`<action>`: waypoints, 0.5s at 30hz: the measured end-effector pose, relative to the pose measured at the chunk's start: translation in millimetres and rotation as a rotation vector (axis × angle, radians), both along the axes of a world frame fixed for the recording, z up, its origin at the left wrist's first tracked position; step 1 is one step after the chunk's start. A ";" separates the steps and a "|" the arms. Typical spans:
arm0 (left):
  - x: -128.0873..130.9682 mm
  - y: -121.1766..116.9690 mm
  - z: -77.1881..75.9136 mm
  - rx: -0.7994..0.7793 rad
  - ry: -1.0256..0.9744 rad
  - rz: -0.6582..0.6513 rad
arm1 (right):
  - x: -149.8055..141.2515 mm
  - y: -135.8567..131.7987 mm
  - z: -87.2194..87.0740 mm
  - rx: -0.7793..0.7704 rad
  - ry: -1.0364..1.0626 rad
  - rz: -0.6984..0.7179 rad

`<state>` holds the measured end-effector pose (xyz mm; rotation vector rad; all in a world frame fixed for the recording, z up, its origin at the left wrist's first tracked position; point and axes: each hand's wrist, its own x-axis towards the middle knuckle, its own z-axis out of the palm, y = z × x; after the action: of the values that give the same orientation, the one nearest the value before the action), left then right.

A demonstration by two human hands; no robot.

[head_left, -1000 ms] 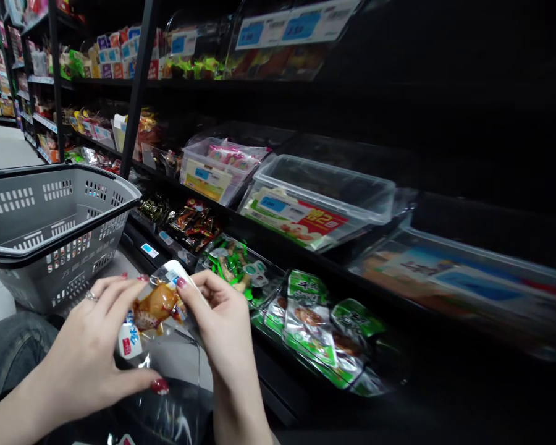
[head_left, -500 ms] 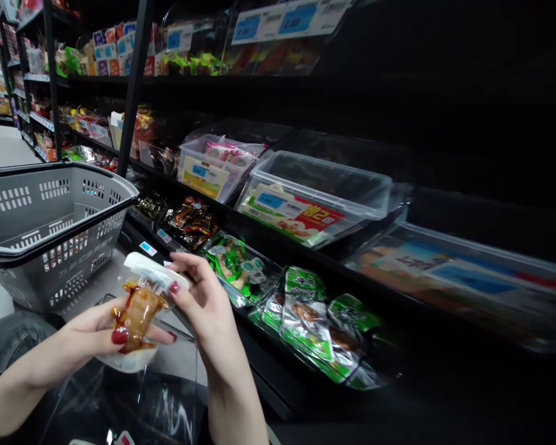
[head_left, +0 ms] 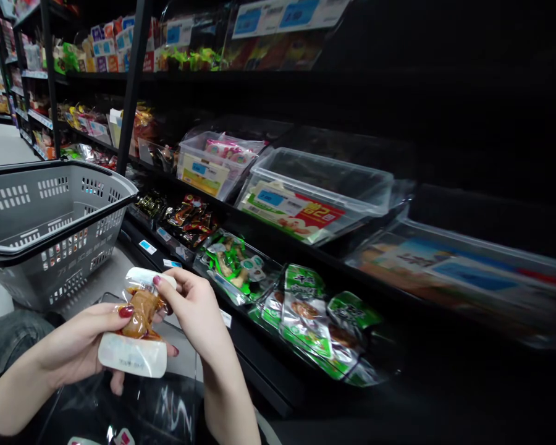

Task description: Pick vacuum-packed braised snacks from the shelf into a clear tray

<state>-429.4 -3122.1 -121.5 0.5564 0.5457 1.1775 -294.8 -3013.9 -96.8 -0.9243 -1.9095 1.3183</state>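
A clear vacuum-packed snack [head_left: 141, 312], brown and saucy with white end flaps, is between my two hands. My left hand [head_left: 88, 334] grips it from the left, thumb on top and fingers beneath. Its lower white flap, with small blurred print, faces up toward me. My right hand [head_left: 183, 296] pinches the upper white flap between thumb and fingers. Below my hands is a clear plastic box [head_left: 167, 402], low over my lap, with a few white-and-pink packets [head_left: 124, 436] partly visible at the bottom edge.
A grey shopping basket [head_left: 74, 241] with a black rim stands at left. Along the low shelf lie green snack packets [head_left: 234, 262] and silver-green pouches [head_left: 306, 315]. Clear bins [head_left: 324, 176] sit on the shelf above. A black shelf post [head_left: 134, 86] rises behind the basket.
The snack pack has tilted, so its lower white flap now shows flat toward me. My right hand has shifted slightly left and down, still on the upper flap.
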 end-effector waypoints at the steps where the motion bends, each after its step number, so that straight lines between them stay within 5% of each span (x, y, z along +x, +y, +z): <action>1: -0.6 0.7 -0.2 -0.005 -0.003 0.001 | -0.4 -0.2 -0.3 0.018 -0.016 -0.011; 9: 6.2 -9.1 9.5 0.031 0.337 0.216 | 9.8 -4.5 6.4 0.312 0.092 0.112; 12: -10.9 -15.8 38.1 0.181 0.598 0.569 | 22.9 0.5 10.7 0.311 0.215 0.127; 15: -51.5 -6.7 91.9 0.291 0.968 0.909 | 35.9 7.6 15.2 0.349 0.263 -0.036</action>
<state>-480.9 -3128.7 -29.6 1.2130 1.5788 1.8276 -258.9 -3006.4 -81.6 -0.5763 -1.8276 0.9864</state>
